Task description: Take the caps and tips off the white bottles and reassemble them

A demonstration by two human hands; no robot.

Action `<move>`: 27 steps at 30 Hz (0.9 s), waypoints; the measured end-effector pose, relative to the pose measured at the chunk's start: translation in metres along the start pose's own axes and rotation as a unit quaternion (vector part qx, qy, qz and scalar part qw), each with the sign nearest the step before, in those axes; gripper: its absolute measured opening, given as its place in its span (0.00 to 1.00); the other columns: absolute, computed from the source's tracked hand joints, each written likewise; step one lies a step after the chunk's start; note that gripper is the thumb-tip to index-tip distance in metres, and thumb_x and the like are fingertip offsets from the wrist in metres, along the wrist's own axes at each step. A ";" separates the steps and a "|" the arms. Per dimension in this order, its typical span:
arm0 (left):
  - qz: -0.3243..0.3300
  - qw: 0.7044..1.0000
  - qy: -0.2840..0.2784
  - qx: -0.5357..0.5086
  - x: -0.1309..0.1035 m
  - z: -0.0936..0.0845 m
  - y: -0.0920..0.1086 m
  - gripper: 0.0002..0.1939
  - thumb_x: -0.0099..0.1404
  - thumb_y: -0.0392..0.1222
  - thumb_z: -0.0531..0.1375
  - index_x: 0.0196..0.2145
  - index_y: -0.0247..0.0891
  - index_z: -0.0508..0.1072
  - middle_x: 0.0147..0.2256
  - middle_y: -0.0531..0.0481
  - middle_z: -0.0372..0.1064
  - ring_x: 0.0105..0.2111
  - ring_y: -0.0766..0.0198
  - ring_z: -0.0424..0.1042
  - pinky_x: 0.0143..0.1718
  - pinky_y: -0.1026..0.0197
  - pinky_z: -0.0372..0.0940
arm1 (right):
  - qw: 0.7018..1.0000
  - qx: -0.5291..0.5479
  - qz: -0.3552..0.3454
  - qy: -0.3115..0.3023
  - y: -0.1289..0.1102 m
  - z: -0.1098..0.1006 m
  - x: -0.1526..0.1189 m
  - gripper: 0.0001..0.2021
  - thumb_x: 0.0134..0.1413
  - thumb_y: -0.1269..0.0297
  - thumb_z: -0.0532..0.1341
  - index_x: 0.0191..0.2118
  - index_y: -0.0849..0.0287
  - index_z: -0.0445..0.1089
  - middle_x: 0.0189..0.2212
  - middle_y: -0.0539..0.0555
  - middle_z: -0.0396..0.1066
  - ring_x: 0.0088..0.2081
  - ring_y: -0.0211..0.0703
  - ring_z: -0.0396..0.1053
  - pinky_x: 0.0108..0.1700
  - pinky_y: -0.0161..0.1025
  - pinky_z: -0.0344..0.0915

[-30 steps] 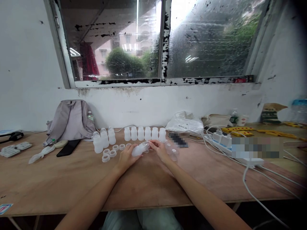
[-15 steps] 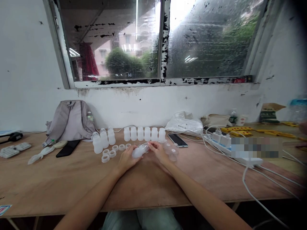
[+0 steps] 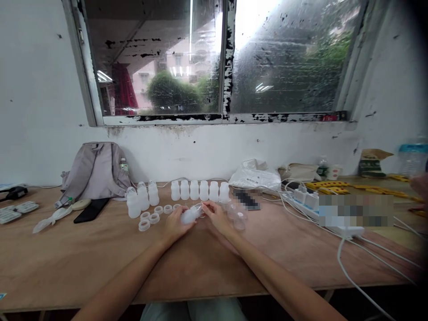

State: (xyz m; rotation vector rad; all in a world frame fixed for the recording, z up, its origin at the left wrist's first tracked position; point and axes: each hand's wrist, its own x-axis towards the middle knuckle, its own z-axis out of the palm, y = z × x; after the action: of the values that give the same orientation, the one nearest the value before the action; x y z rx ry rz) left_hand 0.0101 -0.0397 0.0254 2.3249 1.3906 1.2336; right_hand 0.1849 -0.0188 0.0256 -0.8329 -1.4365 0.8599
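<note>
Daylight glares through the window amid lamp reflections; below it, the table is dimmer; right of the window, the picture's corner blackens.

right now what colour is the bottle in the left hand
The bottle is translucent white, seen best in the head view.

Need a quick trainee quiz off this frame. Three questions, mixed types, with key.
1. True or false: the left hand holds a bottle while the right hand is at its clear top.

2. How many bottles stand in the straight row to the right of the three topped bottles?
A) four
B) six
C) nine

3. Fill in: behind and to the left of the three topped bottles stands a pale fabric ____.

Key:
1. True
2. B
3. backpack
</note>
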 end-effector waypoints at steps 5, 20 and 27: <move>0.017 0.999 0.002 -0.042 -0.001 0.007 -0.009 0.25 0.53 0.52 0.58 0.46 0.39 0.60 0.44 0.45 0.63 0.43 0.55 0.64 0.43 0.55 0.59 | 0.998 -0.045 -0.031 -0.022 -0.023 0.003 0.002 0.14 0.47 0.54 0.57 0.36 0.59 0.69 0.31 0.53 0.69 0.31 0.40 0.65 0.33 0.38 0.64; -0.025 0.980 0.001 -0.199 0.011 -0.010 -0.006 0.27 0.59 0.51 0.54 0.53 0.42 0.51 0.46 0.44 0.59 0.45 0.60 0.62 0.44 0.56 0.60 | 0.991 -0.066 -0.118 -0.011 -0.036 0.039 0.015 0.11 0.51 0.61 0.55 0.39 0.58 0.68 0.37 0.55 0.69 0.40 0.41 0.66 0.41 0.38 0.63; 0.060 0.988 -0.025 -0.138 0.031 -0.027 0.005 0.25 0.56 0.50 0.58 0.50 0.43 0.59 0.42 0.47 0.64 0.37 0.63 0.67 0.36 0.60 0.65 | 0.993 0.002 -0.090 -0.076 -0.039 0.026 0.019 0.12 0.49 0.58 0.57 0.38 0.59 0.67 0.36 0.54 0.69 0.38 0.39 0.67 0.42 0.38 0.63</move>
State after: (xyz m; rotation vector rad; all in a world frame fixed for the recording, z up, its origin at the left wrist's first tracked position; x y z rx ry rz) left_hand 0.0011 -0.0243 0.0627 2.2539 1.0042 1.2967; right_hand 0.1577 -0.0211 0.0682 -0.6339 -1.6162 0.8006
